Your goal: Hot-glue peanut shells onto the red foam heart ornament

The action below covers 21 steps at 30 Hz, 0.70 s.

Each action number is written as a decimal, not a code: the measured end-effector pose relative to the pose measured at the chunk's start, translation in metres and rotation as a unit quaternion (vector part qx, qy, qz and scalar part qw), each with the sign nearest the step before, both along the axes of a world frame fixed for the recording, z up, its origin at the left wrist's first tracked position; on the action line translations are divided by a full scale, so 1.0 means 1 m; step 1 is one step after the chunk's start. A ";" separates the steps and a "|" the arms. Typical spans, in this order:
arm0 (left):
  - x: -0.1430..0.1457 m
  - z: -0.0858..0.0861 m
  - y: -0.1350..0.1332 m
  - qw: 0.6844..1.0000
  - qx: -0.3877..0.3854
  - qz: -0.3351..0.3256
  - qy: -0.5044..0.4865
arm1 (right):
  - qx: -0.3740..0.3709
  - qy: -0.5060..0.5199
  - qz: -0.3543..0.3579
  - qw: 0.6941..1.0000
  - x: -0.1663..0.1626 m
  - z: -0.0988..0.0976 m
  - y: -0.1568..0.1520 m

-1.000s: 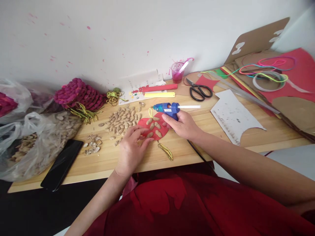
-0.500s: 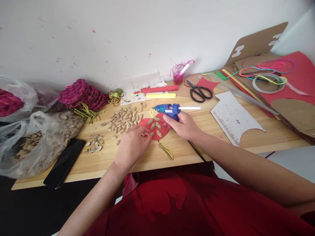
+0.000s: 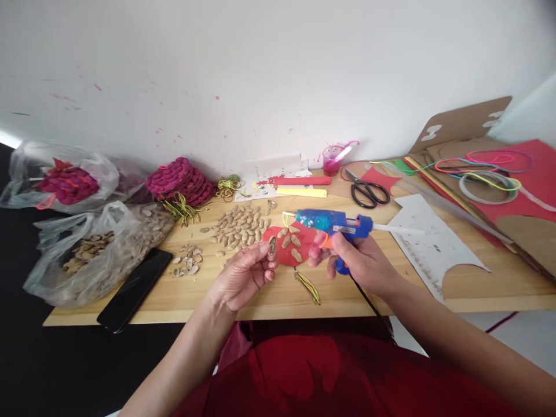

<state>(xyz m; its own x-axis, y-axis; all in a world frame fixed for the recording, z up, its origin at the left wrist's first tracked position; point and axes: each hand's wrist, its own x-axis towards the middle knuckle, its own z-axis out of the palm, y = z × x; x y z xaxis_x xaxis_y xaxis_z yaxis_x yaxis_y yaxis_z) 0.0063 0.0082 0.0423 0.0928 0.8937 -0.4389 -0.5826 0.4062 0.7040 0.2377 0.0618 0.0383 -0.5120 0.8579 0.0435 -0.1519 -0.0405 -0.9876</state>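
Observation:
My left hand (image 3: 245, 273) pinches a peanut shell (image 3: 272, 246) between thumb and fingers, its dark side showing, just above the left edge of a red paper disc (image 3: 286, 253). My right hand (image 3: 354, 258) is wrapped round a blue glue gun (image 3: 328, 222), raised over the disc with its nozzle pointing left. A white glue stick (image 3: 399, 230) juts from the gun's back. Several peanut shells (image 3: 296, 255) lie on the disc. The disc has a yellow loop (image 3: 285, 219) at its top and a yellow-green tassel (image 3: 309, 288) below.
Loose peanut shells (image 3: 241, 225) are heaped left of the disc, with shell bits (image 3: 187, 260) and a black phone (image 3: 134, 289) farther left. Plastic bags (image 3: 52, 255) stand at the far left. Black-handled scissors (image 3: 369, 191) and a cup of pink liquid (image 3: 332, 162) lie behind; white card (image 3: 434, 243) is at right.
My left hand has lifted off the disc with a peanut shell in its fingers. The glue gun has risen towards me in my right hand, and the view has shifted.

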 end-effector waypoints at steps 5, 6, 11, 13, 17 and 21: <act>0.002 -0.001 -0.004 0.998 0.024 -0.019 -0.048 | 0.037 -0.080 0.017 0.996 0.017 0.026 -0.029; 0.002 -0.001 -0.004 0.998 0.028 -0.023 -0.051 | 0.043 -0.089 0.012 0.995 0.019 0.028 -0.032; 0.006 0.000 -0.006 0.997 0.042 -0.036 -0.050 | 0.067 -0.124 0.001 0.990 0.021 0.035 -0.039; 0.007 0.001 -0.008 0.997 0.048 -0.042 -0.048 | 0.079 -0.128 0.002 0.989 0.020 0.038 -0.041; 0.010 0.004 -0.010 0.997 0.049 -0.044 -0.040 | 0.095 -0.143 0.016 0.985 0.018 0.043 -0.042; 0.011 0.004 -0.011 0.997 0.055 -0.046 -0.041 | 0.108 -0.147 0.020 0.983 0.018 0.042 -0.043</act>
